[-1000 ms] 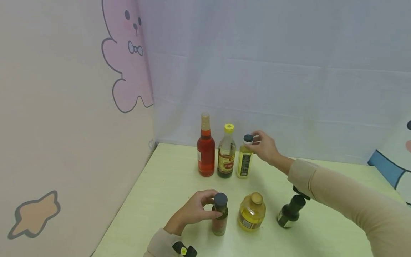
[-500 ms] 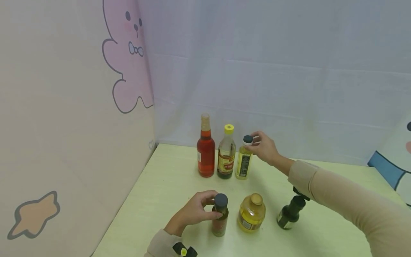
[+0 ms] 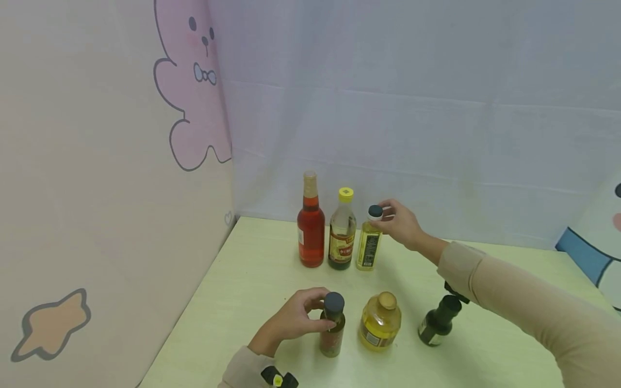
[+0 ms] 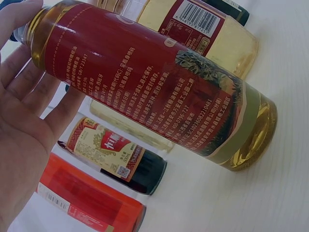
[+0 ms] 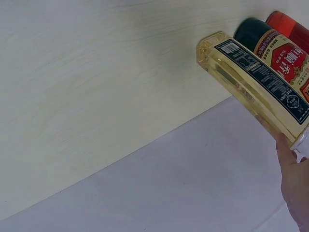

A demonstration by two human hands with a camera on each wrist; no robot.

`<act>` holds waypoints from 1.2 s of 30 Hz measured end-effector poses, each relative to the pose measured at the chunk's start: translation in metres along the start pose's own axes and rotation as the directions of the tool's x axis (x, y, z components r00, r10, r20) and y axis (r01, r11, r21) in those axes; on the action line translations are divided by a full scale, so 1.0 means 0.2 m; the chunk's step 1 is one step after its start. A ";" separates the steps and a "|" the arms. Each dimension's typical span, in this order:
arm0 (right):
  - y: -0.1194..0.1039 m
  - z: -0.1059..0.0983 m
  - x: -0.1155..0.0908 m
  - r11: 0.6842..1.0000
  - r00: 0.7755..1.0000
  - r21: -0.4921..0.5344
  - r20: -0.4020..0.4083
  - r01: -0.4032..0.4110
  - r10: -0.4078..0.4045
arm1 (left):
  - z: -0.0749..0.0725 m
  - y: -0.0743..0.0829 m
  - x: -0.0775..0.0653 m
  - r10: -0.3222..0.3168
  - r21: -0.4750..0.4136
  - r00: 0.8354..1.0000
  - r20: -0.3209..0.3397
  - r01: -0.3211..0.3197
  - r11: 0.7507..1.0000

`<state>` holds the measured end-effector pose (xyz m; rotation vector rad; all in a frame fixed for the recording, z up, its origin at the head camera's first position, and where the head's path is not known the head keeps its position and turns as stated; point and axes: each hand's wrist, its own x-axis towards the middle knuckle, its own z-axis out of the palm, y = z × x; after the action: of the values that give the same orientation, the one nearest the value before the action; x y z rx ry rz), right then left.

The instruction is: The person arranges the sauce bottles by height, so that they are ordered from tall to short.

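At the front of the table my left hand (image 3: pixel 298 315) grips the neck of an olive oil bottle (image 4: pixel 145 82) with a dark cap and a red label, its thumb and fingers round the neck. Farther back, my right hand (image 3: pixel 399 223) pinches the neck of a square bottle of yellow oil (image 3: pixel 370 248), just under its dark cap; the thumb lies along its shoulder in the right wrist view. Right beside that bottle, to its left, stands a vinegar bottle (image 3: pixel 342 237) with a yellow cap, and a tall bottle of red liquid (image 3: pixel 311 231) comes after it.
A round bottle of yellow oil (image 3: pixel 380 323) stands right of the olive oil bottle. Farther right is a small dark bottle (image 3: pixel 439 320), beneath the right forearm. A wall (image 3: pixel 97 188) runs along the table's left side, and a pale curtain (image 3: pixel 412 108) hangs behind it.
The square bottle's base has shifted very slightly left, towards the vinegar bottle, with the right hand still at its neck. My left hand and its bottle hold their place.
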<state>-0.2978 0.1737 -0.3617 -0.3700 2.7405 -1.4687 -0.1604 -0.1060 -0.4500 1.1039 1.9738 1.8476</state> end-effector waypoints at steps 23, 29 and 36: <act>-0.05 -0.04 -0.02 1.000 0.998 -0.023 0.061 -0.022 0.023 | 0.00 0.00 0.01 0.011 0.012 1.000 0.002 -0.011 1.000; -0.05 -0.05 -0.03 0.998 0.996 -0.029 0.072 -0.052 0.054 | 0.00 -0.01 0.01 0.009 0.007 1.000 -0.002 -0.009 1.000; -0.06 -0.08 -0.05 0.999 0.996 -0.016 0.077 -0.039 0.040 | 0.00 -0.01 0.01 0.034 0.016 0.999 -0.008 -0.034 0.999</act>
<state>-0.2877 0.1823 -0.3451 -0.3631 2.6833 -1.3960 -0.1616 -0.1049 -0.4509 1.1424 1.9894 1.8596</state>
